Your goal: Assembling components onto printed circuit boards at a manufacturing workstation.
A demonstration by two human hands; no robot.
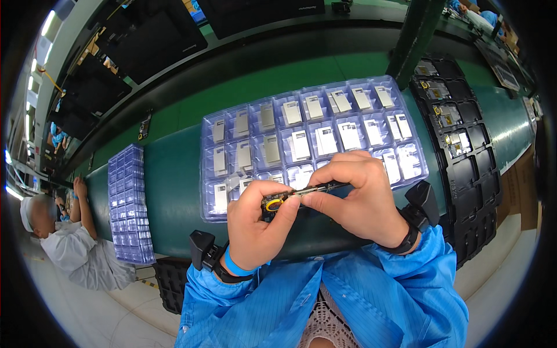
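Between my two hands, over the near edge of a clear plastic tray, is a dark circuit board [271, 204] with a yellow ring at its left end. My left hand [258, 217] pinches the board near that ring, thumb and forefinger closed on it. From the other side my right hand [351, 194] grips the board's right part, its thumb and fingertips pressed close to the left hand's. The board is tilted, and the fingers hide much of it. The clear compartment tray [255, 107] beyond holds many flat silvery metal pieces [349, 134].
A stack of clear trays [129, 203] stands at the left on the green bench [174, 162]. Along the right lies a black tray [478, 136] with several boards in it. A green post [413, 40] rises at the back. At the far left sits a person in white [81, 252].
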